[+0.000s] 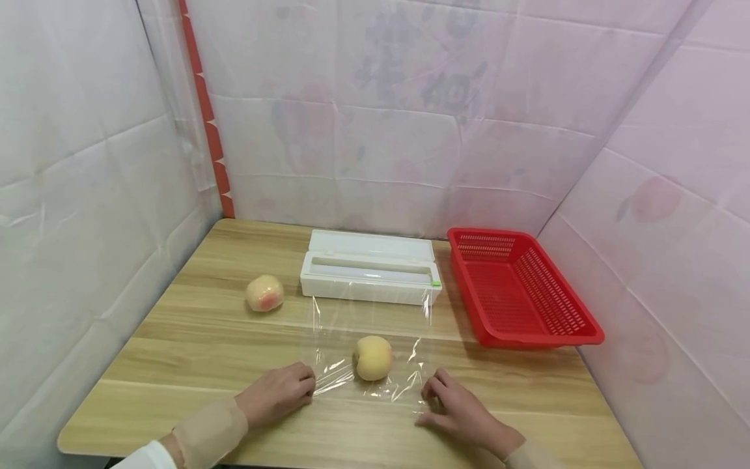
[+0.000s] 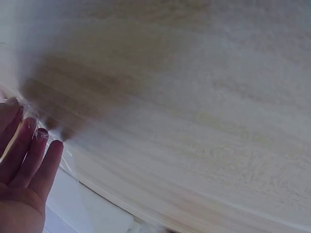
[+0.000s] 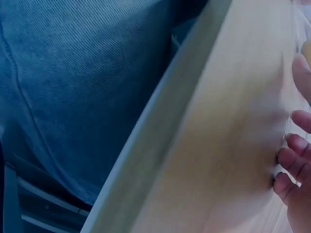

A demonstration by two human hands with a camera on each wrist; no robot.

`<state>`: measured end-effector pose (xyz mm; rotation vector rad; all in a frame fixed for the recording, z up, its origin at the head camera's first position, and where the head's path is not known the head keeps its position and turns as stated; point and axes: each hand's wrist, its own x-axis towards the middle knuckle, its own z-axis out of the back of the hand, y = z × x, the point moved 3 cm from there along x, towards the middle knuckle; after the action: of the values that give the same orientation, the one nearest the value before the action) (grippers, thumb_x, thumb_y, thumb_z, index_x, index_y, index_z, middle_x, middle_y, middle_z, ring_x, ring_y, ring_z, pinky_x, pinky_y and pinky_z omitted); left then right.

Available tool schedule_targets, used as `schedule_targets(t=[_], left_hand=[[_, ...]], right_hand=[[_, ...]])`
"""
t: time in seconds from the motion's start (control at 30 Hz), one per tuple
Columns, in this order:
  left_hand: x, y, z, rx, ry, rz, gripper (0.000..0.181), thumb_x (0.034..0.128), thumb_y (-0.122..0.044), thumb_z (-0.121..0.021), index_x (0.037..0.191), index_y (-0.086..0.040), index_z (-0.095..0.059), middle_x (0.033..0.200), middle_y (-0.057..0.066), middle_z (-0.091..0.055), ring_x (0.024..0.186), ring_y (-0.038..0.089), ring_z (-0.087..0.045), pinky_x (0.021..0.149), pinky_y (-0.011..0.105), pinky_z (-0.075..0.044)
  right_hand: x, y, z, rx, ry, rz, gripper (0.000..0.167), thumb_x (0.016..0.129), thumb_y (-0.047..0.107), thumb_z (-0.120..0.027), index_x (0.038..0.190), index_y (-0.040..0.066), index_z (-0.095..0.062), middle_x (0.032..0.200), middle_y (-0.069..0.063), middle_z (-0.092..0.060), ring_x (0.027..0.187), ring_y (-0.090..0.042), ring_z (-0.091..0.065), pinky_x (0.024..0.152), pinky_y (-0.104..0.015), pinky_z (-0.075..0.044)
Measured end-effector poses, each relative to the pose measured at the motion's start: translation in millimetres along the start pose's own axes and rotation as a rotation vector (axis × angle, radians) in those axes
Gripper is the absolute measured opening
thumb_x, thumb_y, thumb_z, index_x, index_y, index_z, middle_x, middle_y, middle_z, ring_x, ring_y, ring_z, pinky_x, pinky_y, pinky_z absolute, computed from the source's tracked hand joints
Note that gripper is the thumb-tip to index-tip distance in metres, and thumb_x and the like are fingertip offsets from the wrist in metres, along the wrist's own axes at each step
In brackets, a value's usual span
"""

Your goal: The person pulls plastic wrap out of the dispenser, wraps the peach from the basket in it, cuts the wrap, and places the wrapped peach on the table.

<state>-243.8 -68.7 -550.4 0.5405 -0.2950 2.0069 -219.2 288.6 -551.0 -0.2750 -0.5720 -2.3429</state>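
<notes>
A yellowish peach (image 1: 374, 358) sits on a sheet of clear plastic wrap (image 1: 336, 319) drawn out over the table from a white wrap dispenser box (image 1: 369, 291). At the sheet's near left corner, my left hand (image 1: 280, 394) pinches the film; in the left wrist view, film shows at its fingertips (image 2: 41, 133). My right hand (image 1: 463, 413) is by the near right corner, thumb apart from the loosely bent fingers, the fingertips at or beside the film. A second peach (image 1: 265, 293), shiny as if wrapped, rests left of the box.
A red plastic basket (image 1: 527, 293) stands at the table's right side. The dispenser's lid (image 1: 371, 245) is raised at the back. Printed white sheeting (image 1: 381, 150) encloses the wooden table (image 1: 193, 332) on three sides. Denim-clad legs (image 3: 87, 73) are below the near edge.
</notes>
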Motion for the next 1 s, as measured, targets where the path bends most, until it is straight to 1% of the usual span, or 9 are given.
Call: schedule_targets(t=[0.07, 0.17, 0.37, 0.5, 0.6, 0.77, 0.83, 0.9, 1.0], left_hand=[[0.4, -0.3, 2.3, -0.003, 0.014, 0.029, 0.018, 0.079, -0.016, -0.079, 0.083, -0.015, -0.062, 0.088, -0.004, -0.062, 0.081, 0.008, -0.061, 0.068, 0.017, -0.053], [2.1, -0.3, 5.7, -0.058, 0.048, 0.09, 0.017, 0.0831, -0.013, -0.075, 0.086, -0.015, -0.059, 0.081, -0.008, -0.058, 0.073, 0.004, -0.055, 0.063, 0.016, -0.05], [7.2, 2.6, 9.9, -0.241, 0.153, 0.226, 0.012, 0.095, -0.011, -0.062, 0.092, -0.014, -0.051, 0.068, -0.014, -0.044, 0.06, -0.002, -0.039, 0.055, 0.014, -0.042], [9.0, 6.9, 11.3, -0.286, 0.206, 0.296, 0.009, 0.0989, -0.014, -0.057, 0.095, -0.014, -0.049, 0.064, -0.014, -0.038, 0.055, -0.001, -0.036, 0.051, 0.014, -0.04], [11.6, 10.4, 11.0, -0.259, 0.171, 0.305, 0.009, 0.0984, -0.013, -0.058, 0.095, -0.015, -0.05, 0.063, -0.015, -0.038, 0.053, -0.002, -0.034, 0.048, 0.013, -0.038], [16.7, 13.7, 10.1, -0.117, -0.014, 0.247, 0.015, 0.0869, -0.006, -0.069, 0.089, -0.014, -0.057, 0.068, -0.012, -0.05, 0.061, -0.002, -0.043, 0.055, 0.015, -0.043], [18.9, 14.3, 9.9, -0.055, -0.053, 0.256, 0.015, 0.0831, -0.008, -0.073, 0.086, -0.014, -0.059, 0.073, -0.009, -0.054, 0.066, 0.002, -0.048, 0.058, 0.018, -0.046], [22.7, 15.0, 10.4, -0.011, -0.041, 0.304, 0.012, 0.0827, -0.013, -0.073, 0.084, -0.015, -0.061, 0.078, -0.006, -0.057, 0.071, 0.006, -0.054, 0.062, 0.023, -0.05], [33.8, 15.0, 12.4, 0.011, 0.041, 0.44, 0.008, 0.0892, -0.023, -0.067, 0.092, -0.016, -0.064, 0.092, -0.002, -0.062, 0.086, 0.014, -0.06, 0.076, 0.032, -0.054]], right_hand=[[-0.4, 2, -1, -0.028, -0.016, 0.031, 0.027, 0.081, 0.03, -0.08, 0.09, 0.018, -0.057, 0.089, 0.009, -0.045, 0.074, 0.004, -0.043, 0.062, -0.011, -0.039], [-0.6, 3, -1, -0.068, -0.039, 0.069, 0.018, 0.086, 0.019, -0.076, 0.089, 0.019, -0.058, 0.089, 0.01, -0.047, 0.075, 0.004, -0.047, 0.064, -0.011, -0.042], [0.4, 1, 7, -0.014, -0.075, -0.031, 0.016, 0.089, 0.005, -0.07, 0.09, 0.018, -0.062, 0.086, 0.013, -0.05, 0.075, 0.006, -0.047, 0.062, -0.014, -0.045], [7.0, -3, 14, 0.031, -0.124, -0.093, 0.015, 0.09, 0.0, -0.067, 0.089, 0.014, -0.062, 0.082, 0.011, -0.053, 0.074, 0.006, -0.046, 0.061, -0.015, -0.044], [12.4, -7, 17, 0.073, -0.151, -0.126, 0.013, 0.091, -0.001, -0.064, 0.088, 0.011, -0.062, 0.079, 0.008, -0.053, 0.073, 0.005, -0.045, 0.06, -0.016, -0.043], [19.1, -12, 15, 0.106, -0.179, -0.151, 0.014, 0.092, -0.001, -0.064, 0.085, 0.011, -0.061, 0.076, 0.011, -0.049, 0.071, 0.005, -0.042, 0.059, -0.016, -0.04], [20.6, -13, 14, 0.102, -0.189, -0.15, 0.015, 0.091, -0.002, -0.064, 0.085, 0.012, -0.06, 0.076, 0.013, -0.047, 0.071, 0.005, -0.042, 0.059, -0.016, -0.04], [21.5, -13, 13, 0.102, -0.197, -0.148, 0.017, 0.091, -0.002, -0.065, 0.084, 0.012, -0.06, 0.075, 0.014, -0.046, 0.07, 0.005, -0.041, 0.059, -0.016, -0.039], [21.9, -14, 13, 0.104, -0.202, -0.143, 0.016, 0.091, -0.002, -0.064, 0.083, 0.011, -0.06, 0.074, 0.014, -0.047, 0.07, 0.005, -0.041, 0.059, -0.017, -0.039]])
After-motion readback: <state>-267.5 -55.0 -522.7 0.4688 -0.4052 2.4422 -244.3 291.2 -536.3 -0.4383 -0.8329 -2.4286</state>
